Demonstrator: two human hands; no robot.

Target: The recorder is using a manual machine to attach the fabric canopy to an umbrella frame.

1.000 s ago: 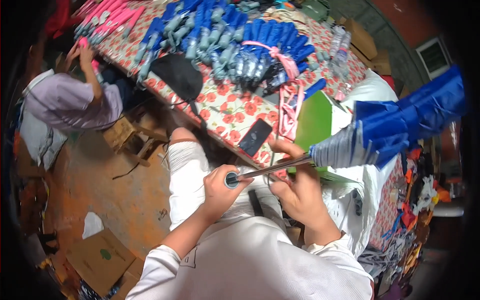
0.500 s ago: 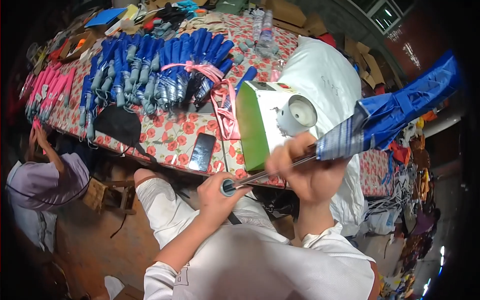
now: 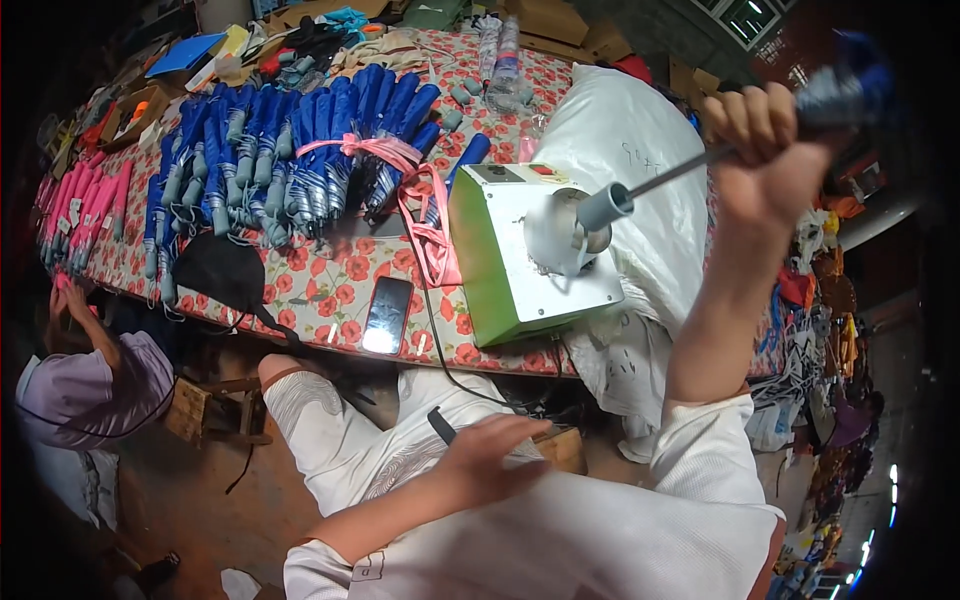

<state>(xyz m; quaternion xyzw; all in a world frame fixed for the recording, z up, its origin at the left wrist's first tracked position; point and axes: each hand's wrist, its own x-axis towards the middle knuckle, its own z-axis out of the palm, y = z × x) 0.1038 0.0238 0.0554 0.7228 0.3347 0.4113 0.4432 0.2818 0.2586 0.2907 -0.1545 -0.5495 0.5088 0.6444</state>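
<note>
Raised at the right, my right hand is closed around a folding umbrella by its metal shaft. Its bunched blue canopy, blurred, sticks out beyond the hand toward the upper right. At the shaft's other end, the grey cylindrical handle points left, in front of the round metal cup on a green and white box-shaped machine; whether they touch I cannot tell. My left hand is low over my lap, fingers stretched out, with nothing seen in it. A short dark strap lies beside it.
Blue umbrellas with grey handles lie bundled on the flowered tablecloth, beside pink ones. A phone lies near the edge. A white sack stands behind the machine. Another person sits at the left.
My right hand has lifted the umbrella up and to the right, bringing its handle beside the machine's cup. My left hand has let go of the handle and dropped toward my lap.
</note>
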